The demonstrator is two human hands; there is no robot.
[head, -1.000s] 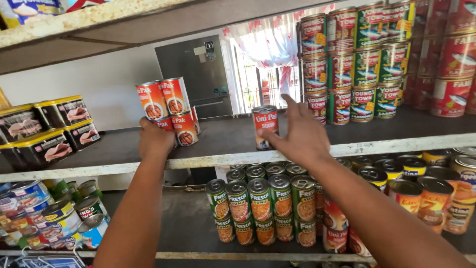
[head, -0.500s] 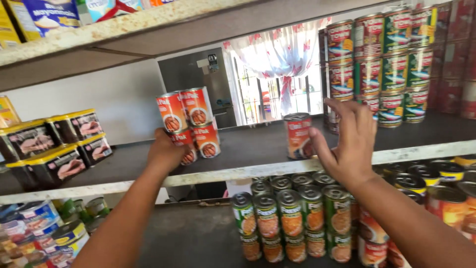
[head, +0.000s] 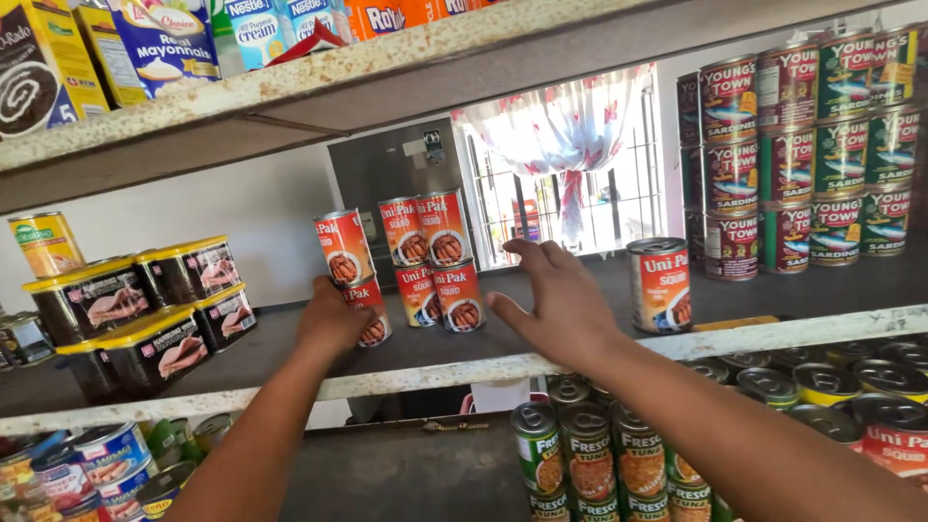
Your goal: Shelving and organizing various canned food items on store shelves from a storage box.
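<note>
**Two hands among red cans on the middle shelf**

The left hand (head: pixel 333 319) is wrapped around the lower can of a two-can stack (head: pixel 353 275) of red-and-white cans, its fingers curled on the bottom can while the upper can leans a little to the left. The right hand (head: pixel 556 304) is open, fingers spread and palm facing down, hovering above the shelf board and holding nothing; its fingertips point toward a block of four red cans (head: pixel 432 259), two stacked on two, just to the right of the two-can stack. To the right of this hand, a single red can (head: pixel 660 285) of the same kind stands upright near the shelf's front edge, apart from the others.

All of these sit on the dark middle shelf (head: pixel 290 338), which has a pale, worn front lip. At its left end are black rectangular tins with yellow lids (head: pixel 145 314), stacked two high, with a yellow can (head: pixel 45 244) behind them. At its right end rises a tall stack of red and green fish cans (head: pixel 802 155), several rows high.

On the shelf below, green-labelled cans (head: pixel 604 454) stand under the right forearm, with flat round tins (head: pixel 851 382) further right and blue-labelled cans (head: pixel 87 464) at the left. The top shelf carries boxes and cartons (head: pixel 145 43). Behind the shelving are a grey metal cabinet (head: pixel 387 169) and a barred window with a floral curtain (head: pixel 570 130).
</note>
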